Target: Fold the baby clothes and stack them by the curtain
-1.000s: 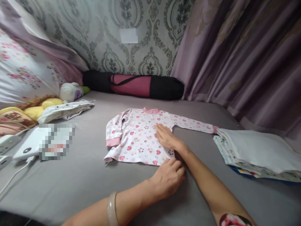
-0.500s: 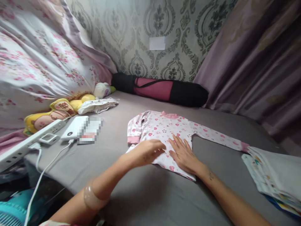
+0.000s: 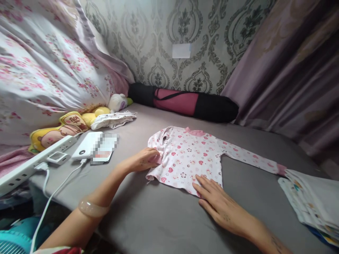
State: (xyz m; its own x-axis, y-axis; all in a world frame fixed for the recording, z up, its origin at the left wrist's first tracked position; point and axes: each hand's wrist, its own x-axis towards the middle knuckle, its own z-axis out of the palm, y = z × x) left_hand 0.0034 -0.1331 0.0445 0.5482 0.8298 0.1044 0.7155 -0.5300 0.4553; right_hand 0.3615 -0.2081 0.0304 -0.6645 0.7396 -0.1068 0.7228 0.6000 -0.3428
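A small white long-sleeved shirt (image 3: 185, 151) with pink hearts, a pink collar and pink cuffs lies spread on the grey bed sheet (image 3: 159, 225). At its left side my left hand (image 3: 145, 159) is closed on the pink cuff of the sleeve, which lies bent against the shirt's body; my fingertips are partly hidden there. My right hand (image 3: 219, 203) rests flat with fingers spread over the lower right hem. The other sleeve (image 3: 249, 155) stretches out to the right, its cuff reaching a stack of folded cloths (image 3: 312, 197).
Along the left edge lie a power strip (image 3: 39, 162), a white power bank (image 3: 87, 145) with a cable, and a blurred-out flat item (image 3: 104, 150). Plush toys (image 3: 50, 132) and a folded white garment (image 3: 113, 120) sit behind. A black and maroon long bag (image 3: 182, 102) lies by the wall.
My left hand has moved left from over the shirt and taken the cuff, bringing it inward. My right hand has slid down towards the hem. The view has shifted slightly.
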